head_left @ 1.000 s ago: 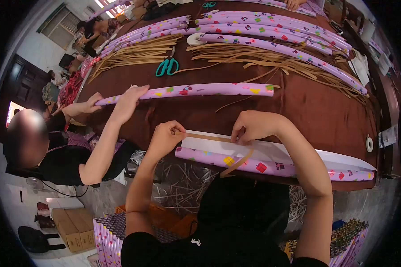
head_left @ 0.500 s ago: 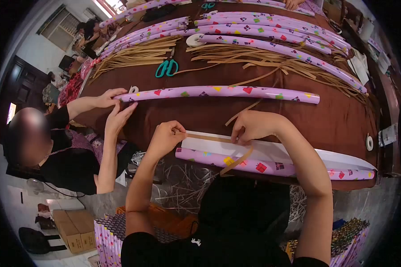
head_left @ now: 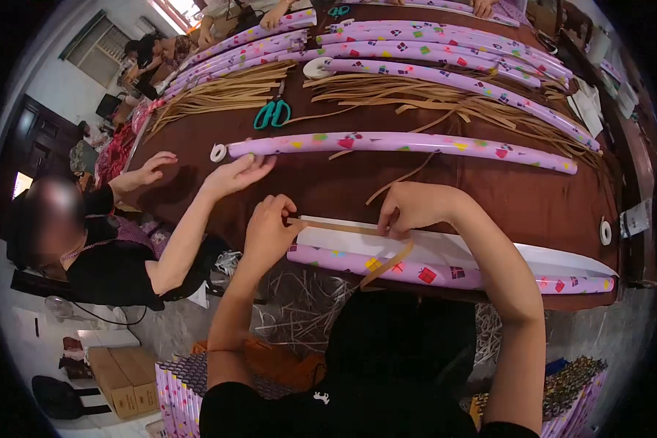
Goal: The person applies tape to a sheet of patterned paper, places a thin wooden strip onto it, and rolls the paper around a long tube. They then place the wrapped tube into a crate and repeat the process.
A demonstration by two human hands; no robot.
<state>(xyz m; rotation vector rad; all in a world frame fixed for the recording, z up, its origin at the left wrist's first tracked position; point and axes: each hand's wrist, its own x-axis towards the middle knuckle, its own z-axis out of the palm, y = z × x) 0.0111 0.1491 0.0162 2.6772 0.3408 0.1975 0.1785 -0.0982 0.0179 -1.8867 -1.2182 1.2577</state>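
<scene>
A long surface (head_left: 489,190) covered in dark brown cloth runs across a busy workroom, strewn with purple gift-wrap rolls, heaps of tan paper strips (head_left: 219,91), teal scissors (head_left: 272,112) and a tape roll (head_left: 318,66).

At the near edge lies a partly rolled sheet of purple wrapping paper (head_left: 431,274), its white inner side (head_left: 489,252) facing up. The left hand (head_left: 269,230) has its fingers pinched together on the end of a tan strip (head_left: 343,227), which lies along the white edge. The right hand (head_left: 416,208) presses down on the same strip farther along, fingertips closed on it; beyond that hand the loose tail of the strip curls over the purple roll toward the person. Both hands hold much the same pose as a second ago, so the strip appears to be held stretched and pressed in place rather than freshly laid.

What has changed is across the surface: a co-worker's hand (head_left: 237,174), open and flat, has pushed a finished purple roll (head_left: 401,142) well to the right. A second ago the roll lay short under that hand; now it stretches almost the full width, near the strip heaps. Its new spot leaves bare cloth between it and the sheet being worked. The co-worker's other hand (head_left: 150,168) rests open at the left edge. A small white tape roll (head_left: 605,233) sits at the right.
</scene>
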